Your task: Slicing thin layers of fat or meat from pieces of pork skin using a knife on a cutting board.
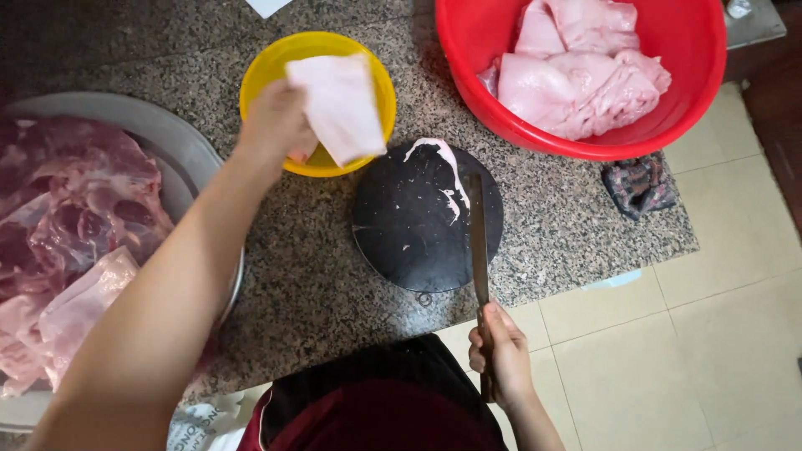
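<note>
Nearest me, at six o'clock, my right hand (pixel 501 351) is closed around the handle of a knife (pixel 478 242), its blade lying flat across the round black cutting board (pixel 418 221), probably parked there so the edge stays safe. A thin scrap of pale fat (pixel 447 163) clings to the board at its twelve o'clock edge. At nine o'clock a metal tray (pixel 180 146) holds red meat on the speckled stone tabletop (pixel 317 284). Further out, my left hand (pixel 276 121) pinches a pale slab of meat (pixel 338 104) over the yellow bowl (pixel 276 63), fingers clamped on its lower corner. At one o'clock, a red basin (pixel 668 108) holds more pale pieces, a dark rag (pixel 639 184) just beside it.
</note>
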